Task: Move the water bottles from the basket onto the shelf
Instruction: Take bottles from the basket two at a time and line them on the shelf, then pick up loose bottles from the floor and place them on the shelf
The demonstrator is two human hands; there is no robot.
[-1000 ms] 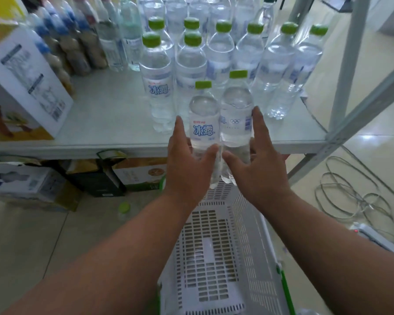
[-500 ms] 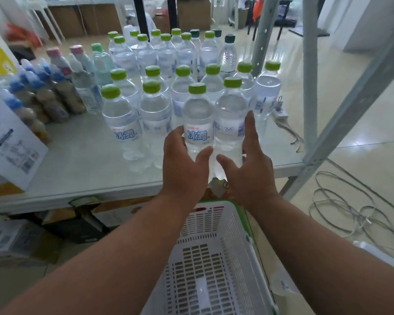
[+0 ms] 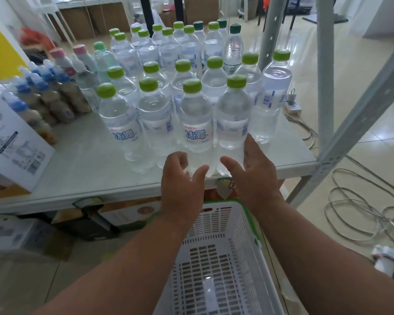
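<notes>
Two clear water bottles with green caps stand side by side at the front edge of the grey shelf [image 3: 89, 169]: the left bottle [image 3: 195, 123] and the right bottle [image 3: 233, 119]. My left hand [image 3: 180, 180] is just in front of the left bottle's base, fingers loose and apart. My right hand [image 3: 253, 173] is by the right bottle's base, thumb and fingers spread, fingertips beside its lower right side. The white plastic basket [image 3: 243, 226] sits below my arms; the part I see holds no bottles.
Several more green-capped bottles [image 3: 155, 105] fill the shelf behind, with blue-capped brown drinks [image 3: 39, 96] and a white carton [image 3: 11, 142] at left. Grey shelf posts [image 3: 325, 71] rise at right. Cables [image 3: 355, 208] lie on the floor; boxes sit under the shelf.
The two bottles went from being held over the basket to standing on the shelf's front edge. Both hands slid down to the bottle bases and loosened their grip.
</notes>
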